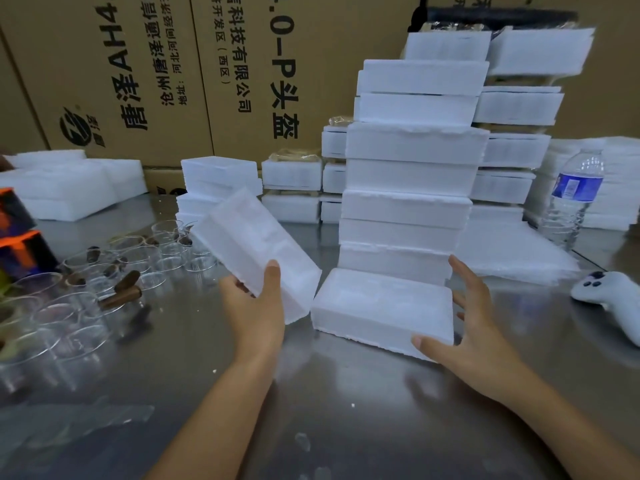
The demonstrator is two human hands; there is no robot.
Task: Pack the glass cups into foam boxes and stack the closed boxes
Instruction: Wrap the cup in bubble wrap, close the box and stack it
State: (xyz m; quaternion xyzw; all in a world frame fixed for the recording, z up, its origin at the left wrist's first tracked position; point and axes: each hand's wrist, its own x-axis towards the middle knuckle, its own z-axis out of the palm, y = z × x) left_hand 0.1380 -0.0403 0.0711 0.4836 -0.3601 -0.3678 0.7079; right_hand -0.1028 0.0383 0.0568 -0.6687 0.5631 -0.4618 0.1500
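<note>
On the shiny steel counter, the left hand grips a tilted hollow white foam box half, while the right hand, fingers spread and empty, flanks a flat white foam box lying before a tall stack of white foam boxes.

Printed in black and turned sideways on the left cardboard box: large "AH4." after two big Chinese characters, beside a round logo. Smaller lines next to it, beginning "沧州" and "地址:河北河间", the rest too blurred to read. On the middle cardboard box, also sideways: "科技有限公司", beside it "开发区(西区)", and in large type ".0-P头盔", cut off at the top edge. On the water bottle, a blue label with white writing, too small to make out.
</note>
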